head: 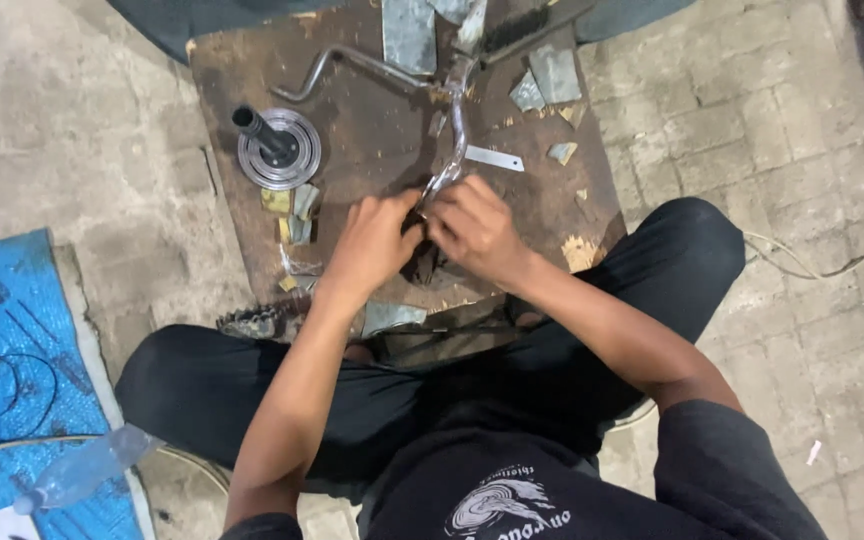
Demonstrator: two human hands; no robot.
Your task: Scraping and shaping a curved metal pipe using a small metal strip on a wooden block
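Left fingers: your left hand (377, 232) is curled shut, fingertips pinched on the near end of the bent rod (459, 130), just where it meets the dark part (422, 262).
Right fingers: your right hand (477, 228) is closed too, thumb and fingers pressed on the same rod end from the other side; the two hands touch each other over it.
Rod: shiny metal, running away from your hands up the board (372, 130), then bending left near the far edge and ending in a crook toward the upper left.
Dark part: small and black, under your hands and mostly hidden; you cannot tell its shape.
Board: worn brown wood lying on the floor (752, 140) in front of your crossed legs, its near edge at your knees.
Disc (279, 150): round, ribbed metal with a dark stub standing out of its middle, on the board left of your hands and well apart from them.
Scraps: small metal pieces (297, 215) lie just left of your left hand; a bright flat strip (495, 158) lies just beyond your right hand; more sheet offcuts (555, 75) sit near the board's far edge.
Sprocket (250, 322): toothed edge showing at the board's near left corner, by your left knee.
Floor: grey paving; a blue sheet (12, 340) with a wire loop on it lies at your left, a clear bottle (87, 468) at its near edge, and a pale cable (852, 262) curves at your right.
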